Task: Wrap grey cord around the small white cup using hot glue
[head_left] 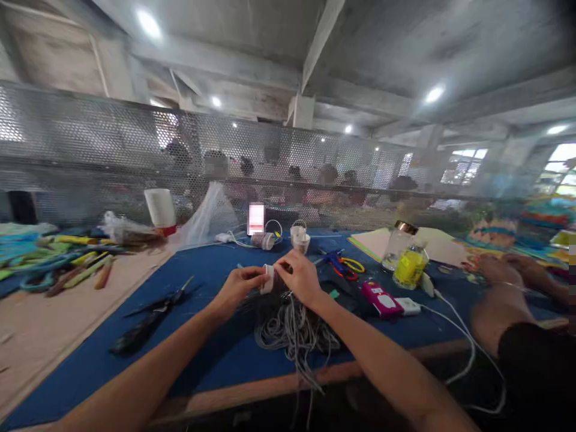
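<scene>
In front of me, above the blue work surface [216, 366], my left hand [234, 291] pinches a small white ring-shaped piece [267, 280] between thumb and fingertips. My right hand [302, 277] is closed close beside it, fingertips at the piece's right side; what lies between those fingers is too small and blurred to name. Below both hands a loose heap of grey cords [294, 330] spreads over the surface, its ends hanging past the front edge. A small whitish cup [300, 237] stands just beyond my right hand.
Left lies a black-handled pointed tool [153, 318]. Right are scissors [346, 264], a pink device [380, 298] with a white cable, and jars, one yellow [410, 267]. A lit phone [256, 218] stands behind, before a mesh partition [270, 162]. Another person's arm [504, 294] rests far right.
</scene>
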Motion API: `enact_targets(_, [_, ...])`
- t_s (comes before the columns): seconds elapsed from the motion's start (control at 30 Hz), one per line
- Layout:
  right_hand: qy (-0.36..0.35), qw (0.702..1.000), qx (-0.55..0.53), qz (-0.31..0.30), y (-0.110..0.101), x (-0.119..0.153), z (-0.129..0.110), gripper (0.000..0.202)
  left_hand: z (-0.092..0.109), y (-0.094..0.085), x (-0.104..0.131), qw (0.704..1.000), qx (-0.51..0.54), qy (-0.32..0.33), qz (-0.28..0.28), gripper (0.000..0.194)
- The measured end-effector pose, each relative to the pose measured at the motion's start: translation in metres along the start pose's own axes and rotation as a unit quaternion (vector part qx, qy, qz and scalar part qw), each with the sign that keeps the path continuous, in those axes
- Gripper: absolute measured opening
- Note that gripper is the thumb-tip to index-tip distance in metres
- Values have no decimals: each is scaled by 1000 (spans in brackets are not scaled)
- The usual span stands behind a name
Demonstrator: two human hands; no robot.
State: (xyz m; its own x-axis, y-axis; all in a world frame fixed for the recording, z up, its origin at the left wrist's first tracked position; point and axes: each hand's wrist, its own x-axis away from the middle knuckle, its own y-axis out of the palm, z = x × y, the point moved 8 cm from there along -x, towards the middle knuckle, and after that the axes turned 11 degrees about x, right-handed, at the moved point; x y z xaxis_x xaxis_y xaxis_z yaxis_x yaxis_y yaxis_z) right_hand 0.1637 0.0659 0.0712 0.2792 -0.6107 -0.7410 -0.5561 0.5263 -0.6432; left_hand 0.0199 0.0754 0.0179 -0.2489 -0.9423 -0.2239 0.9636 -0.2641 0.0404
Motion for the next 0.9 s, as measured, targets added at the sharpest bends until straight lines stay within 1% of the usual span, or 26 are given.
enact_targets(0.37, [19, 1000, -12, -6, 0, 1, 5, 17, 2, 2, 0, 1000, 12, 14, -5, 23])
enact_targets(0.6, [22, 999, -27, 2, -1, 0, 6, 18, 1, 0, -1, 1000, 14, 20, -5, 23])
enact_targets(0.9, [22, 999, -43, 8, -8, 0, 2, 26, 1, -1, -1, 999, 33, 15, -1, 22])
